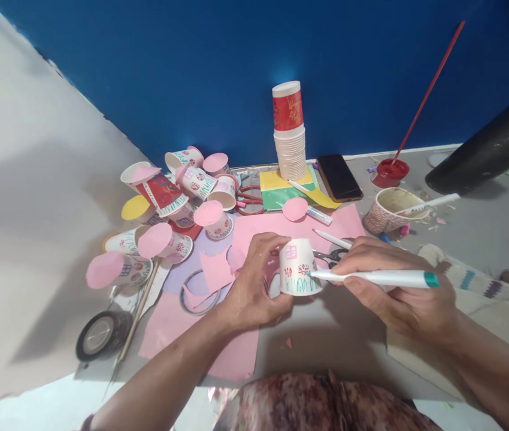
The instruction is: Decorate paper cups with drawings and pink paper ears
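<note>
1 dark phone point(339, 178) lies by the blue wall point(191, 72); right of it, 1 red stick point(429, 91) leans in 1 red pot point(389, 175) near 1 black pipe point(488, 143).

The marker point(432, 205) in the patterned cup point(378, 216) reads "Acrylic"; gold script point(294, 110) on the red cup point(282, 115) is illegible.

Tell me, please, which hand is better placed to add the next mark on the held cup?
The right hand, I would judge: it holds the marker, whose tip is at the decorated side of the paper cup. The left hand is busy holding that cup.
</note>
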{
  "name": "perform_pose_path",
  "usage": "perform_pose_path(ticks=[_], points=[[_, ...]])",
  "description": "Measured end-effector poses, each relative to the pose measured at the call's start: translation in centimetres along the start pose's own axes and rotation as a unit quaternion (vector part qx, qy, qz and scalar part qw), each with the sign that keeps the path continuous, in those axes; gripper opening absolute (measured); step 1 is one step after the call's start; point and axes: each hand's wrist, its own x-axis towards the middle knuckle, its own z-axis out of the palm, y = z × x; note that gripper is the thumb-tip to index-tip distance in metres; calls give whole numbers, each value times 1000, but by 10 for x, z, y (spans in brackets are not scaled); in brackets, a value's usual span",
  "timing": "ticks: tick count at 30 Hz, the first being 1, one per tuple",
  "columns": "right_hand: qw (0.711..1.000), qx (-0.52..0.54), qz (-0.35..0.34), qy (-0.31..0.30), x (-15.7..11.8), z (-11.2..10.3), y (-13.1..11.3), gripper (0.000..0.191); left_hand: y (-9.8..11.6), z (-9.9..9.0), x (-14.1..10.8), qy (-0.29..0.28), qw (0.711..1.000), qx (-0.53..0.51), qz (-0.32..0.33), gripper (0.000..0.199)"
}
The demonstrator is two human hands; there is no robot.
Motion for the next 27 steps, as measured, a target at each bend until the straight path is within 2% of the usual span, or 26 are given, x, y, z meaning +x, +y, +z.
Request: perform_pose_path(ticks=[15, 19, 27], points=[[1000, -15, 11, 5, -1, -2, 2, 13, -4, 2, -3, 0, 1000, -18, -8, 87], [1000, -20, 7, -10, -1, -4, 2, 14, -5, 2, -4, 1, 1000, -22, -8, 88], [999, -25, 11, 20, -2, -5, 2, 11, -3, 0, -2, 0, 1000, -5, 3, 85]])
